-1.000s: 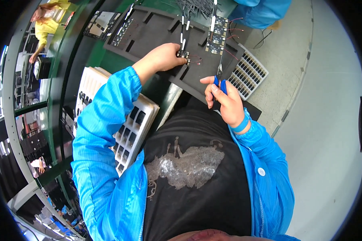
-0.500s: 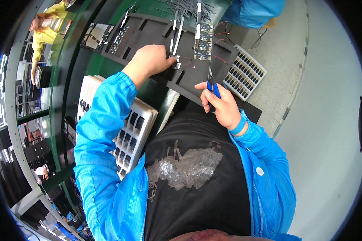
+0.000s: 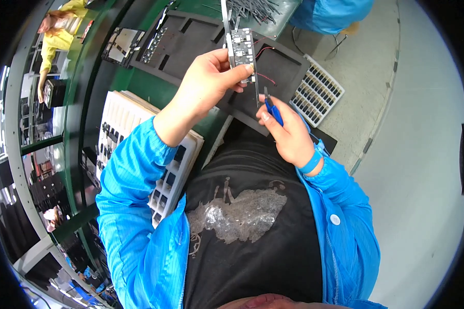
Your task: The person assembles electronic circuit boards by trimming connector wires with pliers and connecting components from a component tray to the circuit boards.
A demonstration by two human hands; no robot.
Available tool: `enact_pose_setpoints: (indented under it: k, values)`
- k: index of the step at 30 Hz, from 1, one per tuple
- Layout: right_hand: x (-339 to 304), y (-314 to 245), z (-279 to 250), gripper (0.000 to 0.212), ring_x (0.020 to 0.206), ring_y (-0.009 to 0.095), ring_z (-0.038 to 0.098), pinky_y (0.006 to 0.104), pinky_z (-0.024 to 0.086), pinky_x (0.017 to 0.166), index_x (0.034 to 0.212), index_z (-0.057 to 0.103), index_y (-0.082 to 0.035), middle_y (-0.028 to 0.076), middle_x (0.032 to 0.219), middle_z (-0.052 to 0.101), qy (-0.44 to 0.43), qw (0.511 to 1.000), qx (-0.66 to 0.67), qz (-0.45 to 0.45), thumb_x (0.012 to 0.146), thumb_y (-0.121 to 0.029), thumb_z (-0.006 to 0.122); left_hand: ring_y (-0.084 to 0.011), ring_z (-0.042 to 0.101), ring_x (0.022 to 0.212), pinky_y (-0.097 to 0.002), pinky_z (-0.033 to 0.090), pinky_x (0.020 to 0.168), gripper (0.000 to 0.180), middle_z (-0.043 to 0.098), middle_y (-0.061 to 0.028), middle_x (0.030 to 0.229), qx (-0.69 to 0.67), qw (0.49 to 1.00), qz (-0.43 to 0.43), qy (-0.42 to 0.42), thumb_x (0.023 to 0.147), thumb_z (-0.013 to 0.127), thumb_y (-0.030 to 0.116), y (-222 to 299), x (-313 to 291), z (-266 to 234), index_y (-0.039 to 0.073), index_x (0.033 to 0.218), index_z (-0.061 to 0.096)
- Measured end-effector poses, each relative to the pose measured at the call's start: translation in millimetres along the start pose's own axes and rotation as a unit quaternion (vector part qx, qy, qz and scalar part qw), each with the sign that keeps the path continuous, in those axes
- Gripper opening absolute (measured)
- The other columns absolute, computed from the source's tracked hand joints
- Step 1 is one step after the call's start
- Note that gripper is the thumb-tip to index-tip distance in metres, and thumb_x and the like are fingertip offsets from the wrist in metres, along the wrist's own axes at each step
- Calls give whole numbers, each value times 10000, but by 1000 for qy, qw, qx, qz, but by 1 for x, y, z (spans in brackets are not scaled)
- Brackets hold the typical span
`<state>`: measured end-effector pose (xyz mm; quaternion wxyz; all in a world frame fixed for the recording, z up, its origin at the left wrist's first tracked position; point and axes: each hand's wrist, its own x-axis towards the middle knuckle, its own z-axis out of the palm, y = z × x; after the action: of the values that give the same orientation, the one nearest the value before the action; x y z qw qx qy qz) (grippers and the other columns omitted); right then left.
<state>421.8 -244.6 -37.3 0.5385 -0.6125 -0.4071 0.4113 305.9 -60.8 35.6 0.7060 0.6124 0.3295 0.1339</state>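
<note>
My left hand is closed round a narrow circuit board, thumb across its lower end and fingers behind. The board is black with white and silver patches, held raised over a dark foam tray. Along its edges run thin metallic strips, and one slim dark strip extends below my thumb. Red wires trail off its right side. In my right hand, just below and to the right, is a pair of blue-handled cutters, tips pointing up and apart from the board.
A white compartmented tray with dark pieces stands right of the foam tray. Stacked white trays lie left, under my left arm. Dark strips are heaped at the back, near a blue-clad person. Another person in yellow is far left.
My left hand has moved up and right from the foam tray and now holds the circuit board raised. My right hand, with the cutters, has shifted slightly, their tips now apart from the board.
</note>
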Motion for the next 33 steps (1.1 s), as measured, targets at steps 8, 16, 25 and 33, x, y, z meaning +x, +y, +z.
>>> enact_pose_setpoints:
  k: [8,16,25,33]
  values:
    - [12,-22,-10,384,1037,375,619,389,484,891,1270,526,35,219,1121,613,6,995,-87,-51,969,-201,561,-97,629,756,-244,536,691,214,688,-43,893,59,998,7,-29,881,709,65,-2,-12,4,-3,1074,651]
    - [13,-31,-10,348,980,408,611,435,493,819,1233,543,17,216,1073,615,4,985,-157,-71,944,-175,568,-101,636,771,-249,544,696,218,693,-51,905,104,995,7,-4,872,719,58,-8,-12,4,-11,1067,650]
    - [14,-35,-10,349,966,413,615,448,501,807,1226,551,10,212,1076,623,15,978,-195,-65,939,-186,571,-102,642,752,-251,549,694,205,697,-52,894,114,993,21,27,870,711,33,-9,-15,9,-10,1060,649]
    - [13,-31,-8,304,952,427,613,463,497,793,1168,576,8,235,1041,632,20,975,-207,-73,935,-186,567,-72,614,685,-221,515,637,173,673,-26,797,93,994,44,34,863,736,97,-16,-15,9,-7,976,656]
